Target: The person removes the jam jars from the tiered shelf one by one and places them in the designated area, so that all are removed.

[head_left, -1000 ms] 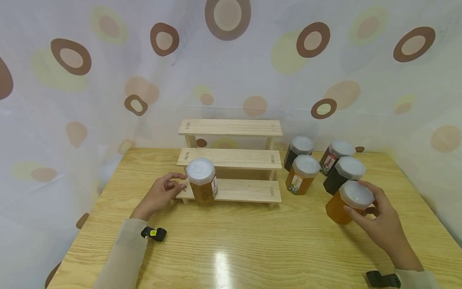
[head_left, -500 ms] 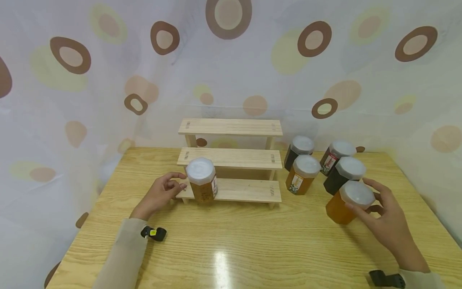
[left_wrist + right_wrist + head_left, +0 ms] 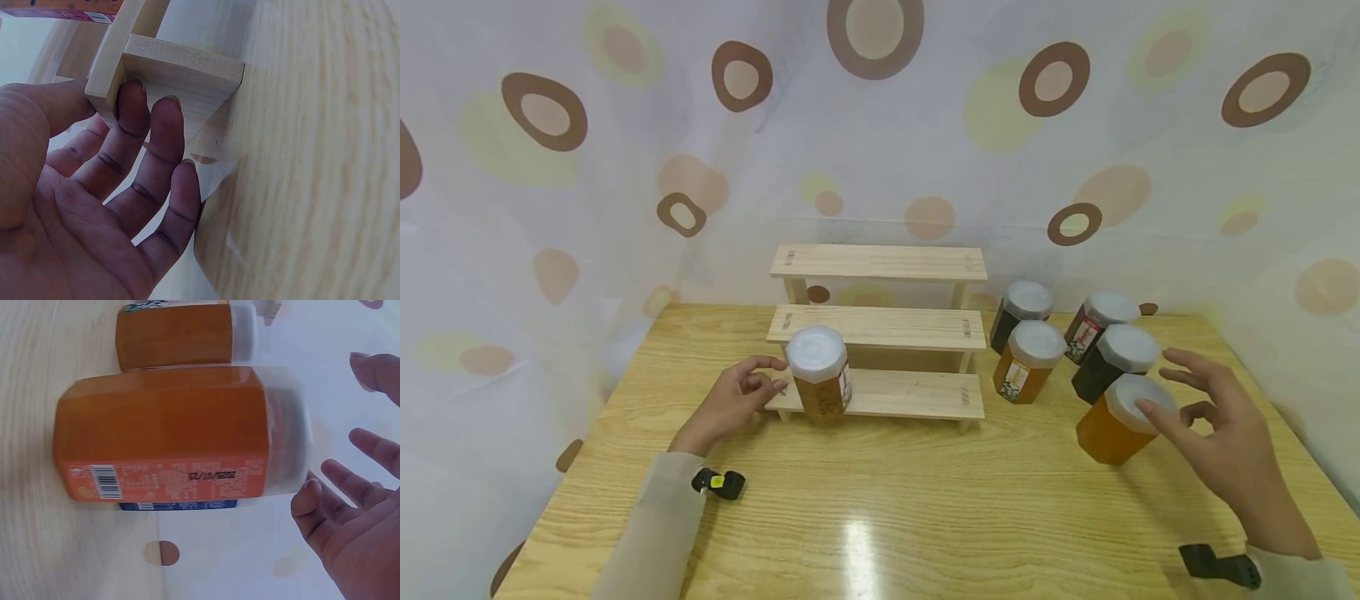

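My left hand (image 3: 732, 404) grips the left end of the lowest board of a three-tier wooden shelf (image 3: 917, 396). In the left wrist view, the thumb lies on the board's edge (image 3: 106, 87) and fingers curl beneath it. Beside that hand, an amber jar with a white lid (image 3: 820, 375) stands upright on the lowest tier. My right hand (image 3: 1232, 442) has its fingers spread, just right of an orange jar (image 3: 1112, 429) on the table. Its fingertips are close to the white lid (image 3: 287, 431) in the right wrist view, not wrapped round it.
Behind the orange jar stand a dark jar (image 3: 1101, 375), a dark jar with a red label (image 3: 1086, 329), an amber jar (image 3: 1026, 375) and another dark jar (image 3: 1007, 321). A spotted curtain (image 3: 880, 150) hangs behind the wooden table (image 3: 925, 508).
My right hand has let go of the orange jar's lid and drawn back to the right, its fingers spreading. The left hand and the jars stay where they were.
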`<state>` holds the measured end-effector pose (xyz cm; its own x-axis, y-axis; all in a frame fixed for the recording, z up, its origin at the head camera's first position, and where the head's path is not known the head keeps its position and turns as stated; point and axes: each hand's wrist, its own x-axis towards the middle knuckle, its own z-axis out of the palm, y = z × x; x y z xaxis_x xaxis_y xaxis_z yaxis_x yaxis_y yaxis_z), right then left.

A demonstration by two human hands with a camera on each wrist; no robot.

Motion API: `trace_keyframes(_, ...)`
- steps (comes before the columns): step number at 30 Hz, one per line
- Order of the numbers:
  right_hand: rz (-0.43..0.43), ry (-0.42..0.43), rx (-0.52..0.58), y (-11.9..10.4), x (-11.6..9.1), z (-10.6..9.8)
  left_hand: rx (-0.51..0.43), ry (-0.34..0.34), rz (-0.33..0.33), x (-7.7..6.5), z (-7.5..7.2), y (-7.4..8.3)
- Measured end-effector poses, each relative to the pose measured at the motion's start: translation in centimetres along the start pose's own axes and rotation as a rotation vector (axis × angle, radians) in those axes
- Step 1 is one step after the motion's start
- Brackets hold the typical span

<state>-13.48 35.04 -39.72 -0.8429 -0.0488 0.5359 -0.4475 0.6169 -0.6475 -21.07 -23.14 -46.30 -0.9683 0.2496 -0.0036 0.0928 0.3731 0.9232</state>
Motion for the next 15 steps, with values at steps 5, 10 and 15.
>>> trace_keyframes(5,-0.018,-0.003,0.014,-0.7,0.6,-0.3,0.002,0.000,0.004,0.0,-0.1,0.0)
trace_keyframes(10,-0.018,-0.011,0.040,-1.4,1.1,0.1,-0.004,-0.008,0.014,0.0,-0.1,-0.1)
trace_keyframes(15,-0.025,-0.034,0.064,-2.4,1.5,1.2,-0.005,-0.007,0.021,0.1,-0.1,-0.2)
